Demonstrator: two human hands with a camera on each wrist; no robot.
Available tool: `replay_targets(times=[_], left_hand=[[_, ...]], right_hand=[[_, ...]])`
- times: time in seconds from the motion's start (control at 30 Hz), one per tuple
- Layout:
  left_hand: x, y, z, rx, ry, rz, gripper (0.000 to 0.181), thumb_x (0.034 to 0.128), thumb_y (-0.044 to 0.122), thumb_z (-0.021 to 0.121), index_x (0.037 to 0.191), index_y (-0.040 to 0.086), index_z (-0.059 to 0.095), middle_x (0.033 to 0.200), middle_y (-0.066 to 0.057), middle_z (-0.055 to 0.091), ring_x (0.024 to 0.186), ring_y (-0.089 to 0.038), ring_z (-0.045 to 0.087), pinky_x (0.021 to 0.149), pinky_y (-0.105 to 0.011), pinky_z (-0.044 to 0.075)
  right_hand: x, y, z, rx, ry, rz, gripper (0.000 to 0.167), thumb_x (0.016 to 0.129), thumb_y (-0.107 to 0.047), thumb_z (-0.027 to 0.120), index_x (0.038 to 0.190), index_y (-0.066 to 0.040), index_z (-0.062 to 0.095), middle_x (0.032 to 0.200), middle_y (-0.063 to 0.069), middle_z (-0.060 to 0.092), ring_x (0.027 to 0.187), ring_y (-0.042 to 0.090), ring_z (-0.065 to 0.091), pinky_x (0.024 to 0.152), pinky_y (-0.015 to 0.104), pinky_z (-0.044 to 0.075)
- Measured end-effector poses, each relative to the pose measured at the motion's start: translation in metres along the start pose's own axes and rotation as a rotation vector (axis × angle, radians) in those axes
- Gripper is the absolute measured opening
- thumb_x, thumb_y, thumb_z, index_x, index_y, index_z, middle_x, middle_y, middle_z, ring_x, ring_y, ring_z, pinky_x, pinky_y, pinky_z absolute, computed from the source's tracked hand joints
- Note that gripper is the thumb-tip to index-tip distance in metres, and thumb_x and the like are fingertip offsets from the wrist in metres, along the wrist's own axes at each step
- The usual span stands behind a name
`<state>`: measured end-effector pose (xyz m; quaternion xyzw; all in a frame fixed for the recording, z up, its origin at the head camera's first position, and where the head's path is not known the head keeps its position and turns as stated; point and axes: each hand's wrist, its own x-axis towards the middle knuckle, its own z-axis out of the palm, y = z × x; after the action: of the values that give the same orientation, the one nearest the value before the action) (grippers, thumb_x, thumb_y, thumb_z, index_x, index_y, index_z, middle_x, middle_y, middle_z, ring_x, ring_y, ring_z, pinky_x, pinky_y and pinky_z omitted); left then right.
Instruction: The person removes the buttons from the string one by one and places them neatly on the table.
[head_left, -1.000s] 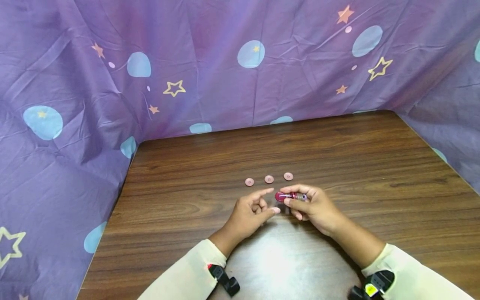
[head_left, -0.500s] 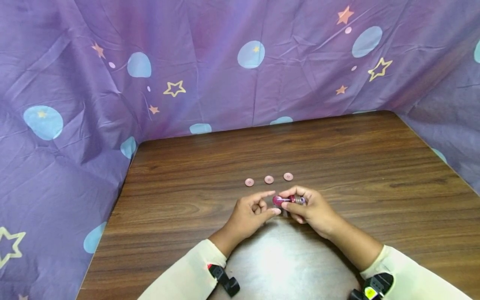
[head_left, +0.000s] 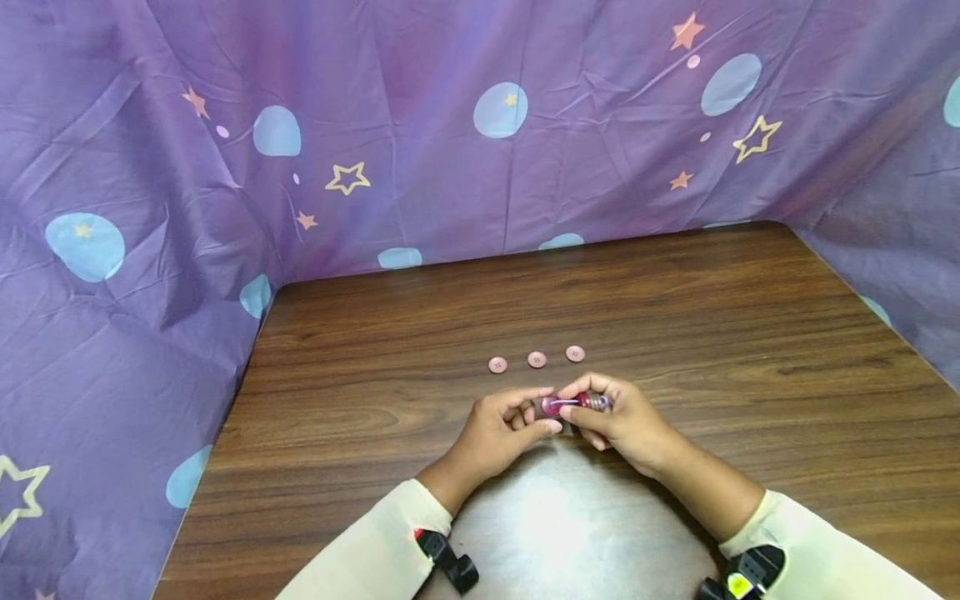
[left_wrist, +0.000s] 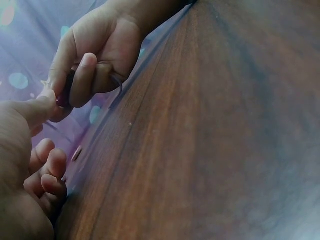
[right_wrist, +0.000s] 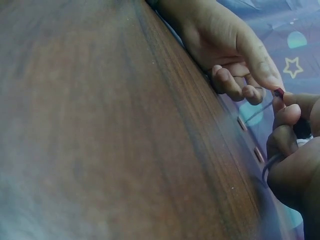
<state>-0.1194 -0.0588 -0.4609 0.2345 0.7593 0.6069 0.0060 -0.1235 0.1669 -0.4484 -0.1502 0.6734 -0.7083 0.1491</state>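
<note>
Head view, left to right: your left hand (head_left: pixel 491 429) pinches the left end of a small, glossy magenta-red piece (head_left: pixel 552 407), above the brown wood-grain table (head_left: pixel 375 350). Three round pink buttons (head_left: pixel 536 359) lie in a row just beyond. Your right hand (head_left: pixel 628 423) grips the same piece between thumb and forefinger; the right wrist view shows a thin greyish cord (right_wrist: pixel 265 167) curving beside that hand.
</note>
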Motion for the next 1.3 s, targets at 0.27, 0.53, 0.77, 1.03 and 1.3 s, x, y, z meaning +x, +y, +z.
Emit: replay_targets(times=[0.27,0.53,0.77,1.03,1.3], left_hand=[[-0.0012,-0.0011,-0.0005,0.029,0.015,0.028,0.038,0.0918,0.005,0.086,0.128,-0.003,0.077,0.084,-0.017,0.064,0.067,0.003,0.052,0.059,-0.016,0.047],[-0.0018,-0.003,-0.0014,0.031,0.022,0.029,0.031,0.0947,0.005,0.083,0.125,0.0,0.079,0.086,-0.016,0.063,0.067,0.002,0.054,0.059,-0.016,0.048],[-0.0017,-0.0021,-0.0016,0.041,0.025,0.02,0.032,0.0944,0.005,0.083,0.126,0.001,0.08,0.091,-0.015,0.065,0.068,0.002,0.054,0.06,-0.015,0.048],[-0.0018,-0.0011,-0.002,0.028,0.021,0.042,0.033,0.0951,0.007,0.082,0.127,0.002,0.079,0.096,-0.019,0.068,0.067,0.001,0.056,0.059,-0.017,0.051],[-0.0008,-0.0025,-0.0026,0.029,0.011,0.045,0.033,0.0944,0.006,0.082,0.127,0.001,0.079,0.098,-0.019,0.068,0.068,0.0,0.057,0.06,-0.017,0.051]], right_hand=[[-0.0001,-0.0008,0.0008,0.007,0.005,0.022,0.012,0.099,0.001,0.074,0.11,-0.002,0.071,0.077,0.0,0.073,0.052,0.002,0.051,0.048,0.017,0.043],[0.0005,-0.0029,0.0018,-0.035,0.027,0.031,0.017,0.099,-0.001,0.074,0.112,0.007,0.068,0.072,-0.003,0.067,0.053,0.003,0.05,0.049,0.019,0.043],[0.0002,-0.0042,0.0012,-0.025,0.059,0.039,0.013,0.097,0.001,0.073,0.11,-0.003,0.071,0.071,-0.009,0.061,0.055,0.003,0.047,0.052,0.019,0.041],[0.0001,-0.0036,0.0014,0.007,0.074,0.025,0.015,0.096,0.003,0.073,0.106,-0.009,0.069,0.074,-0.01,0.061,0.055,0.002,0.046,0.052,0.018,0.04],[0.0012,-0.0041,0.0013,0.009,0.096,0.042,0.027,0.091,0.007,0.077,0.115,-0.001,0.067,0.079,-0.009,0.065,0.056,0.003,0.049,0.051,0.018,0.043]])
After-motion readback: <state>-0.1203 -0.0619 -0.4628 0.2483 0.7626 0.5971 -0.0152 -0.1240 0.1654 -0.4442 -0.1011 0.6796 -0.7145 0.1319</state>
